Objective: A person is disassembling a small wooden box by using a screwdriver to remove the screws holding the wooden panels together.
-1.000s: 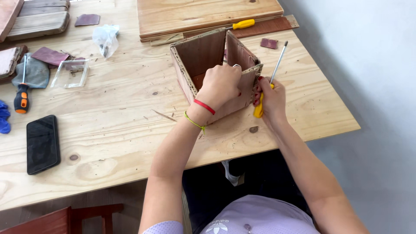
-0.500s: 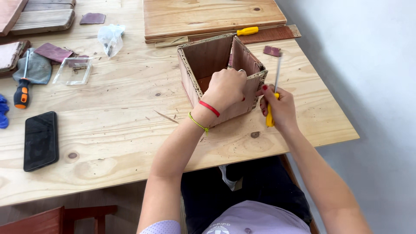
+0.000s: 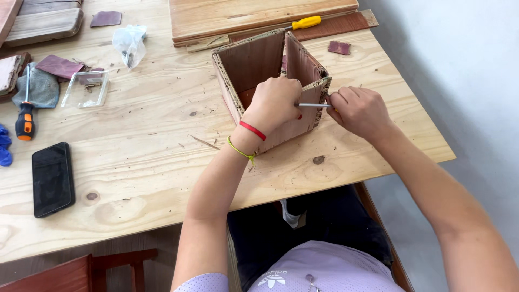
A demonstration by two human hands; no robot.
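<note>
Your left hand (image 3: 277,103) is clamped over the near corner of the open wooden box (image 3: 270,81) near the counter's (image 3: 162,162) right edge. Your right hand (image 3: 358,111) is clenched around a screwdriver (image 3: 313,105), shaft level, pointing left at that corner.

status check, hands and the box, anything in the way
Left hand gripping wooden box rim. Right hand holding screwdriver, shaft level against box corner. Nothing blocking.

open wooden box (image 3: 270,86) on table (image 3: 135,173), phone (image 3: 52,178) far left, boards (image 3: 259,16) behind box
</note>
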